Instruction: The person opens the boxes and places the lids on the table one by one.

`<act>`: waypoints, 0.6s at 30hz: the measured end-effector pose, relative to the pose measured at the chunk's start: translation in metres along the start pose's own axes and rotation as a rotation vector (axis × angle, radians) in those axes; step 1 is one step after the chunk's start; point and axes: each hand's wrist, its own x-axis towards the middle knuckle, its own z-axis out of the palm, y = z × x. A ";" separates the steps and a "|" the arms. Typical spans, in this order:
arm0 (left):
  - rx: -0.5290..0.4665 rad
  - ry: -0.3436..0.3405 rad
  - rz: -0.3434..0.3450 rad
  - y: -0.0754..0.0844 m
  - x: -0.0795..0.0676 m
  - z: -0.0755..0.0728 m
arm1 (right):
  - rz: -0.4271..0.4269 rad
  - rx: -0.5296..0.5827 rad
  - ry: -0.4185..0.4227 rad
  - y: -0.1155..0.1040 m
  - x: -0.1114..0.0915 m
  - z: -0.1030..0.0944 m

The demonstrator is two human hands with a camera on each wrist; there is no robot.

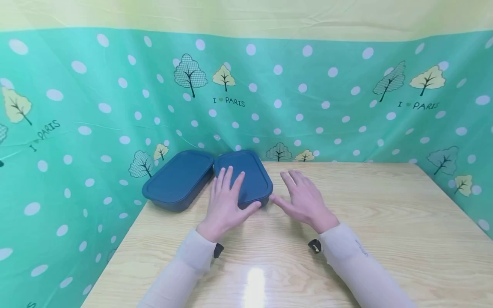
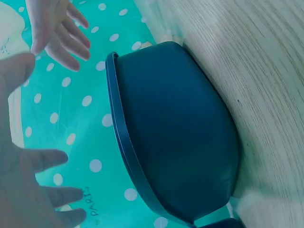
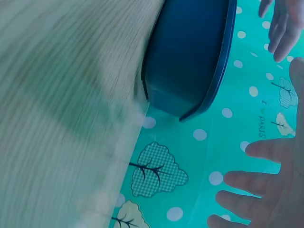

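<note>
Two dark blue rectangular lidded containers lie at the back left of the table. The right-hand container [image 1: 250, 177] is nearest to both hands. Over its near left part hovers my left hand [image 1: 225, 203], fingers spread and thumb pointing right, hiding some of the lid. My right hand [image 1: 304, 199] is held just right of the same container, fingers extended and nothing in it. From the left wrist, the container's side wall [image 2: 180, 128] and lid rim show, with the left hand [image 2: 19, 180] apart from them. The right wrist view shows the container's wall [image 3: 190, 52] and the right hand [image 3: 270, 185] away from it.
The other blue container [image 1: 179, 177] stands angled at the left table edge, its corner close to the first one. A green dotted cloth [image 1: 327, 107] with tree prints hangs behind and along the sides of the wooden table [image 1: 366, 201].
</note>
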 end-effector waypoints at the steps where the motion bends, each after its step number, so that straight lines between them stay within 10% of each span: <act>1: -0.015 0.007 -0.015 0.000 0.000 0.000 | 0.003 0.009 -0.005 -0.001 0.002 0.001; 18: -0.148 0.073 -0.208 -0.015 0.001 0.002 | 0.108 0.177 -0.067 -0.014 0.031 0.014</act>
